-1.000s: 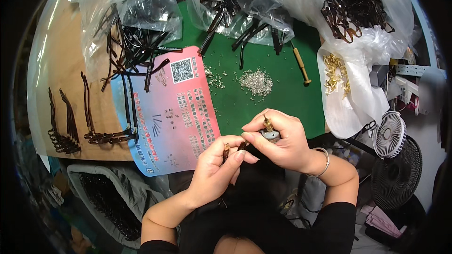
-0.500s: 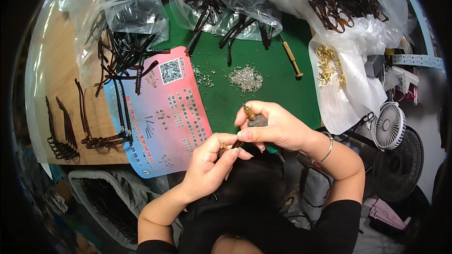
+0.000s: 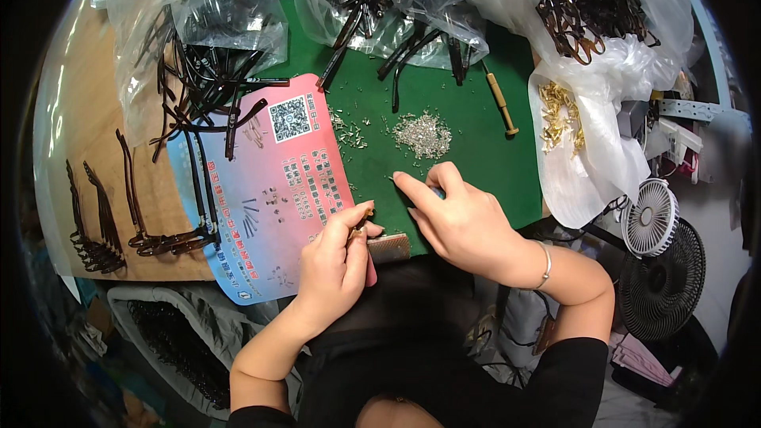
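My left hand (image 3: 331,265) pinches a dark brown eyeglass part (image 3: 361,220), mostly covered by the fingers, over the lower right edge of the printed sheet (image 3: 269,182). My right hand (image 3: 472,230) is above the green mat, index finger stretched toward a loose silver speck. Its other fingers are curled round a screwdriver (image 3: 437,192), of which only a bluish bit shows. Beyond that hand lies a heap of tiny silver screws (image 3: 424,135). Next to my left fingertips, a flat brownish block (image 3: 389,248) sits at the table's near edge.
Dark eyeglass temples (image 3: 214,87) lie at the back left, partly under clear plastic bags. Glasses frames (image 3: 170,239) stand in rows at left. A brass-handled screwdriver (image 3: 501,103), gold-coloured pieces (image 3: 560,115) on white plastic and a small white fan (image 3: 650,216) are at right.
My hands have parted: the left moved slightly left and up with the eyeglass part, the right drew away to the right. The screwdriver's brass tip has gone out of sight; the block is uncovered.
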